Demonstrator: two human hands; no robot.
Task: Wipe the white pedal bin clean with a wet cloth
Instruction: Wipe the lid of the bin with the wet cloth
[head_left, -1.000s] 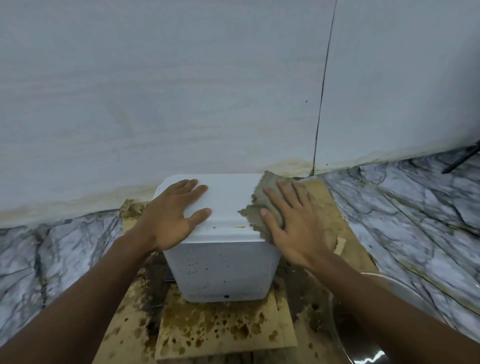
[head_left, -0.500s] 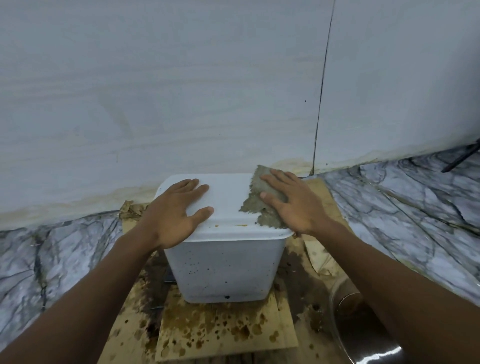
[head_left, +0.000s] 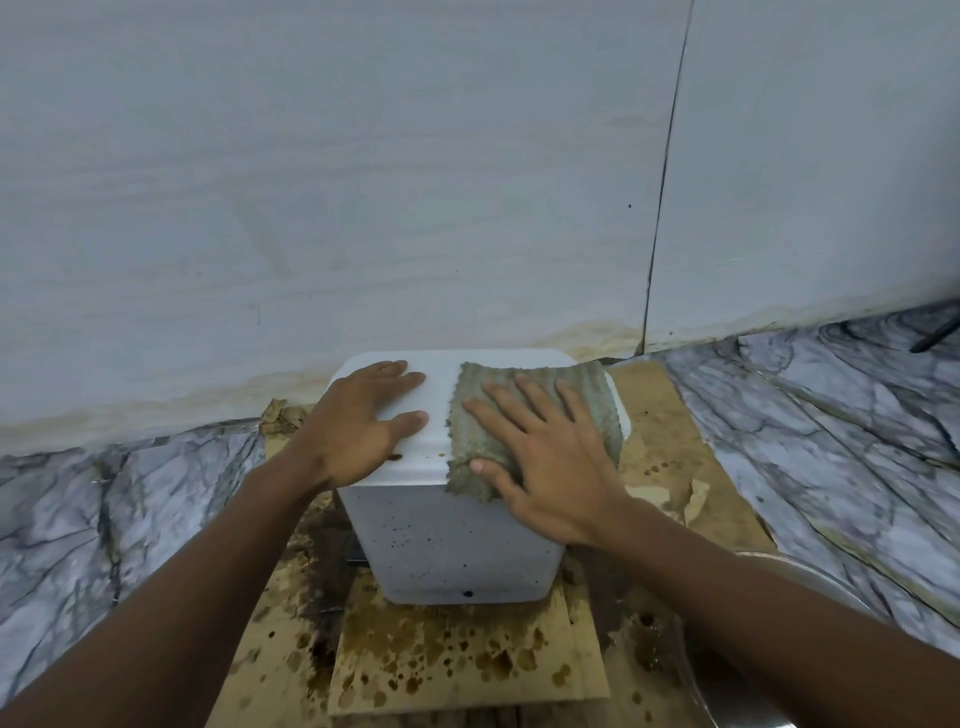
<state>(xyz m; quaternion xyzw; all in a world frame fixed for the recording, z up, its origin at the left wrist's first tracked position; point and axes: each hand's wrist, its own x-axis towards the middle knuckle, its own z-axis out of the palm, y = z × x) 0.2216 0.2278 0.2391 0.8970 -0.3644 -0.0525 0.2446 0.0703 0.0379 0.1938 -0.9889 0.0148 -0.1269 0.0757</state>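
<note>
The white pedal bin (head_left: 457, 540) stands on stained cardboard against the wall, its front face speckled with dark spots. A grey-green wet cloth (head_left: 478, 436) lies spread flat over the right half of the lid. My right hand (head_left: 545, 457) presses down on the cloth, palm flat and fingers spread. On the left half of the lid rests my left hand (head_left: 358, 426), flat, steadying the bin and holding nothing. A small brown stain sits on the lid's front edge between the hands.
Brown-stained cardboard sheets (head_left: 457, 660) cover the floor under and in front of the bin. Marble-patterned floor (head_left: 831, 441) spreads to both sides. A glass bowl rim (head_left: 810, 577) shows at lower right. The white wall (head_left: 363, 182) rises right behind the bin.
My right hand slid the cloth from the lid's far right corner toward me, and the cloth now lies spread wider across the right half. The left hand stayed put.
</note>
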